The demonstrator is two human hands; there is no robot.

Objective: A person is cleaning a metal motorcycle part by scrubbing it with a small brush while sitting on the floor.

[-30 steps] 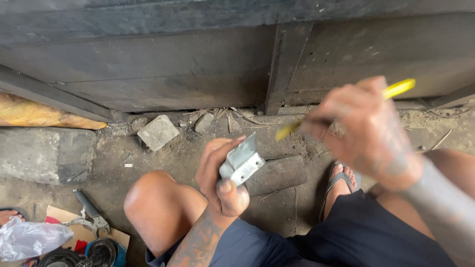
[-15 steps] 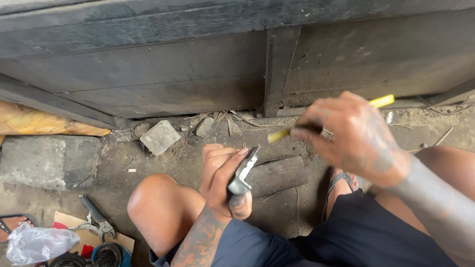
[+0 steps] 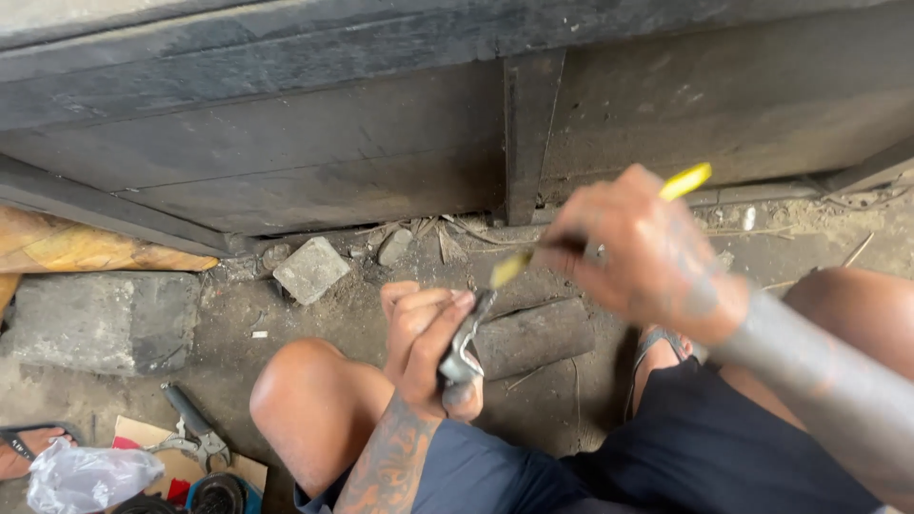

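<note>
Nearest, the left hand is clenched around a small grey metal bracket, held edge-on above the left knee. Just beyond it — slightly higher and to the right — the right hand grips a yellow-handled tool, blurred, its lower tip close to the bracket's top. On the floor at lower left lie pliers beside a plastic bag. Farther off sit a dark log, a square stone and the dark metal door.

Soft, even daylight, no glare; my right hand smears with motion blur (edges slightly bowed).
</note>
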